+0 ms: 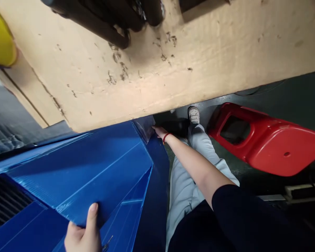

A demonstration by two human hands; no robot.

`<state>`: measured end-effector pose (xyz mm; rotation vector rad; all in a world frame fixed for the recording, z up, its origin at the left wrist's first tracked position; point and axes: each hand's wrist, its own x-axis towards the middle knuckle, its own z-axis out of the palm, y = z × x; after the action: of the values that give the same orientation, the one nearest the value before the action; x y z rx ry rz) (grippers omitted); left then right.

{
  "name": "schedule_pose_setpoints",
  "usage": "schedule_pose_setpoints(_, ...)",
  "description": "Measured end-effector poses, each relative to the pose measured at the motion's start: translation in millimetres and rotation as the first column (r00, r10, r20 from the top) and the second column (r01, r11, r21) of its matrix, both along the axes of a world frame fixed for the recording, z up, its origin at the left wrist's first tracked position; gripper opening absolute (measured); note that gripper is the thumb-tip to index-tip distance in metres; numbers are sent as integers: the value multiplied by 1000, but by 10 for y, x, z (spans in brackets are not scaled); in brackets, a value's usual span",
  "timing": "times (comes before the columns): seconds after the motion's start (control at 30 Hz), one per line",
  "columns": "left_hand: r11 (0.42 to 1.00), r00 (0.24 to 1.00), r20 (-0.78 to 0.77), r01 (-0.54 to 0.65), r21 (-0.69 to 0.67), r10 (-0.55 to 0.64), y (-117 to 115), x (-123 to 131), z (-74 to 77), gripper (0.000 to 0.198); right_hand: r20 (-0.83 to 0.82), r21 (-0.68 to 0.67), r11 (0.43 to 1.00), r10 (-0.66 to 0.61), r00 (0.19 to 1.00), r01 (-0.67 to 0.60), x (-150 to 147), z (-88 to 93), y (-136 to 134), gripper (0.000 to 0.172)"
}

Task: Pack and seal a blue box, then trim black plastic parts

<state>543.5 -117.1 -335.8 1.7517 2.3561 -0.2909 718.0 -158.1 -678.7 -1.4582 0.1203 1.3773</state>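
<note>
A big blue corrugated plastic box [99,168] fills the lower left. My left hand [82,234] grips the near edge of one of its flaps, thumb lying on top. My right arm reaches forward along the box's right side, and my right hand [159,131] is at the box's far corner, under the edge of a cardboard-covered table [199,63]. The fingers of that hand are tucked behind the corner and hidden. A red band sits on the wrist.
A red plastic stool [267,143] lies on its side on the dark floor at right. My leg in light trousers and a shoe [193,114] stretch under the table. Dark metal parts [107,21] rest on the cardboard; a yellow object [0,38] is top left.
</note>
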Motion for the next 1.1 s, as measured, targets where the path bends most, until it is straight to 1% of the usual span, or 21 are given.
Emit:
schedule_pose_setpoints(0.03,1000,1000,-3,3,5,-3,6,3,-4,61,-36,-4,1000,-20,999,20,-8,35,-15,27)
schedule_pose_setpoints(0.1,1000,1000,-21,5,7,-5,20,21,-5,60,-72,-6,998,-68,995,68,-71,162,-62,24)
schedule_pose_setpoints(0.27,1000,999,-33,2,16,-1,22,95,23,61,-59,19,961,-275,960,276,-434,597,-199,21)
schedule_pose_setpoints(0.33,1000,999,-26,20,22,-20,10,100,32,62,-76,10,944,-327,942,329,-535,663,-237,22)
schedule_pose_setpoints(0.4,999,999,-26,41,17,-41,2,71,32,63,-101,-12,936,-352,930,353,-550,624,-269,24)
schedule_pose_setpoints(0.47,998,998,-20,59,18,-58,2,11,26,63,-130,-28,935,-353,927,352,-490,515,-298,24)
schedule_pose_setpoints(0.57,997,997,-8,77,25,-77,15,-91,10,64,-163,-29,943,-330,930,330,-347,336,-329,23)
schedule_pose_setpoints(0.67,996,997,3,83,14,-83,36,-163,-4,64,-167,-22,955,-296,940,297,-268,255,-328,23)
schedule_pose_setpoints(0.77,997,997,20,80,6,-80,54,-197,-12,64,-136,-20,966,-259,956,258,-316,304,-284,23)
schedule_pose_setpoints(0.87,998,998,24,66,14,-66,58,-180,-10,65,-80,-30,978,-208,975,206,-463,411,-256,25)
schedule_pose_setpoints(0.93,998,998,16,65,13,-65,49,-136,-4,66,-47,-65,986,-158,986,155,-578,460,-305,28)
schedule_pose_setpoints(1.0,997,997,0,76,8,-76,33,-78,6,64,-29,-124,989,-90,996,86,-678,469,-439,30)
schedule_pose_setpoints(1.1,996,996,-42,85,8,-85,2,-7,13,58,-30,-236,971,32,999,-38,-763,408,-780,26)
